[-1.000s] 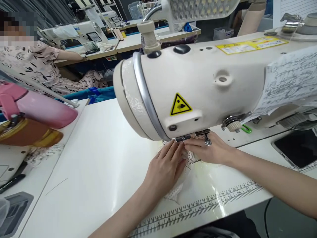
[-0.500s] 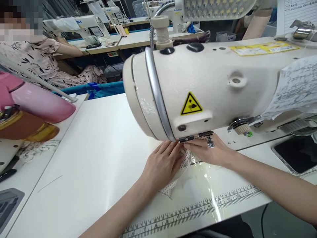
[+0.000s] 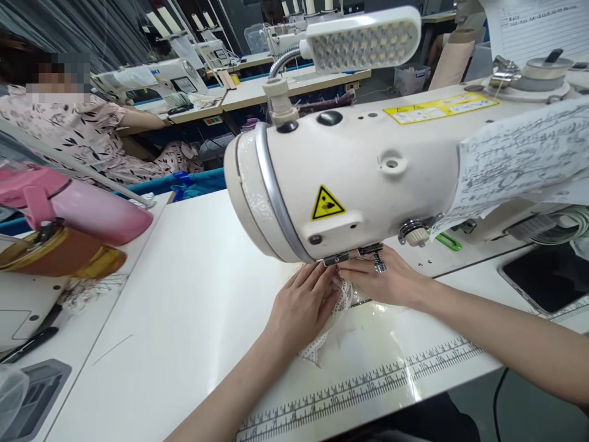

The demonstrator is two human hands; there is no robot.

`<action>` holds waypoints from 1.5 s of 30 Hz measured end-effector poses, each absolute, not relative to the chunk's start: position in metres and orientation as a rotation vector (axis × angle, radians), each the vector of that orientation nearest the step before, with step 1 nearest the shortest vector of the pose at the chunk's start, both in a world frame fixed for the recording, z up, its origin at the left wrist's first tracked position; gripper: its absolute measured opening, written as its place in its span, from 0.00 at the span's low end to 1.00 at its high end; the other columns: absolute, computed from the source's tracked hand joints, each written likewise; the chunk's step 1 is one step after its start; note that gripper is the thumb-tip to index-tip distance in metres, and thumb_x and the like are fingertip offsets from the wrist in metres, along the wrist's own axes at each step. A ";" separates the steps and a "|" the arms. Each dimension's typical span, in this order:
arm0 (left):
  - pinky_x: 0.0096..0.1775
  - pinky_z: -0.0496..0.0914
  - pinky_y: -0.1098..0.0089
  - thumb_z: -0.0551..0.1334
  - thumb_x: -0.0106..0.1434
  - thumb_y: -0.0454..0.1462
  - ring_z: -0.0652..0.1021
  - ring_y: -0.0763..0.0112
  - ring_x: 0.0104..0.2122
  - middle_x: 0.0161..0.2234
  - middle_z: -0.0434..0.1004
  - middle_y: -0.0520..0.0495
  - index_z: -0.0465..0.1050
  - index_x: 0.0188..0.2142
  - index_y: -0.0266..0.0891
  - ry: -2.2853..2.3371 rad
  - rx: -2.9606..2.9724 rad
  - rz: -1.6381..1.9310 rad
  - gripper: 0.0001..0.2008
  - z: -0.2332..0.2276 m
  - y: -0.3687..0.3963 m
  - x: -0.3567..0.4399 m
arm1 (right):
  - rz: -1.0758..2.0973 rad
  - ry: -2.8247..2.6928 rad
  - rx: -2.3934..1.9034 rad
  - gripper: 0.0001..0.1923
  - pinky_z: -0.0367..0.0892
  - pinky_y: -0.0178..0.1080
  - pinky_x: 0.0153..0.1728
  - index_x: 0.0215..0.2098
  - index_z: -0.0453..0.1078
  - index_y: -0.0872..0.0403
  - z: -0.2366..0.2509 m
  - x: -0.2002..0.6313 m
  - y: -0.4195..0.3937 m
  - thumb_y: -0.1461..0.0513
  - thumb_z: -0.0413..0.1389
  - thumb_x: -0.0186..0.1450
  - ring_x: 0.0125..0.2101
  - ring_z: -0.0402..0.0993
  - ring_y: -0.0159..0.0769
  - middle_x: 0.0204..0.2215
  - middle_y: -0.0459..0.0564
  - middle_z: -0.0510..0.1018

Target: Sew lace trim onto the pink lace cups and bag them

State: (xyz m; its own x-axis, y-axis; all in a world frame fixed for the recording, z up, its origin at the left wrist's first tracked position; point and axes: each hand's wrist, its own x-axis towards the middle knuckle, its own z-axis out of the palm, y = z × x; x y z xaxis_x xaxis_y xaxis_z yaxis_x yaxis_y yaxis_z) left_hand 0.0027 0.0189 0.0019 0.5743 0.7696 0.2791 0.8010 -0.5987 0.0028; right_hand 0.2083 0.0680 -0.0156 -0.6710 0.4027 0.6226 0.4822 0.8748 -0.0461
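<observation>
A strip of white lace (image 3: 314, 352) lies on the table under the sewing machine head (image 3: 368, 178), its pointed end toward me. My left hand (image 3: 301, 301) is over the lace, fingers close together and pressing it down, the thumb along its edge. From the other side my right hand (image 3: 389, 279) reaches in beside the presser area, its fingertips meeting the lace close to my left fingertips. Both hands are closed on the lace. The needle and the lace's far end are hidden behind the machine head and my fingers.
A printed ruler (image 3: 359, 393) runs along the table's front edge. A phone (image 3: 547, 276) lies at the right, green snips (image 3: 448, 241) behind my right wrist. At the left are a pink bottle (image 3: 101, 209) and an amber cup (image 3: 69, 255). A co-worker (image 3: 78, 135) sits beyond.
My view has shifted, so the machine appears lower and more to the left, and more of the lamp shows. Both hands stay at nearly the same place on the lace.
</observation>
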 end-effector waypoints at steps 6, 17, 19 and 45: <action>0.52 0.69 0.56 0.54 0.67 0.41 0.71 0.57 0.54 0.53 0.72 0.40 0.66 0.56 0.33 -1.230 -2.598 -0.356 0.20 0.016 0.014 0.005 | -0.185 -2.331 -0.563 0.13 0.63 0.40 0.45 0.34 0.74 0.54 -0.015 0.209 0.069 0.72 0.49 0.61 0.35 0.74 0.33 0.36 0.44 0.80; 0.34 0.72 0.67 0.64 0.60 0.33 0.76 0.64 0.40 0.45 0.78 0.43 0.70 0.48 0.32 -0.916 -2.611 -0.410 0.15 0.034 -0.051 -0.033 | -0.206 -2.468 -0.517 0.13 0.59 0.40 0.42 0.35 0.70 0.55 -0.006 0.214 0.060 0.72 0.46 0.60 0.33 0.68 0.33 0.34 0.45 0.76; 0.38 0.73 0.69 0.59 0.62 0.27 0.76 0.66 0.43 0.47 0.77 0.42 0.69 0.47 0.33 -1.156 -2.622 -0.522 0.13 0.036 -0.053 -0.030 | -0.166 -2.479 -0.522 0.12 0.58 0.41 0.42 0.36 0.70 0.55 -0.007 0.214 0.059 0.70 0.46 0.61 0.33 0.67 0.33 0.35 0.47 0.75; 0.58 0.55 0.52 0.51 0.60 0.26 0.72 0.62 0.52 0.52 0.73 0.42 0.67 0.52 0.33 -1.041 -2.696 -0.490 0.21 0.020 0.013 -0.004 | -0.341 -2.427 -0.539 0.13 0.53 0.37 0.27 0.27 0.68 0.54 0.005 0.207 0.052 0.75 0.50 0.62 0.30 0.64 0.28 0.25 0.39 0.73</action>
State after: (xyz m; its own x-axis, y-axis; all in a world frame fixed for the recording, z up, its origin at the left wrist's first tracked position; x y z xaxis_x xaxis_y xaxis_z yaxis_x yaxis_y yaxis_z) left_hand -0.0044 0.0125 0.0200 0.6952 0.6114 0.3781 0.6811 -0.7284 -0.0745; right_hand 0.2068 0.0519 0.0054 -0.7235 0.2951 0.6240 0.4555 0.8833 0.1105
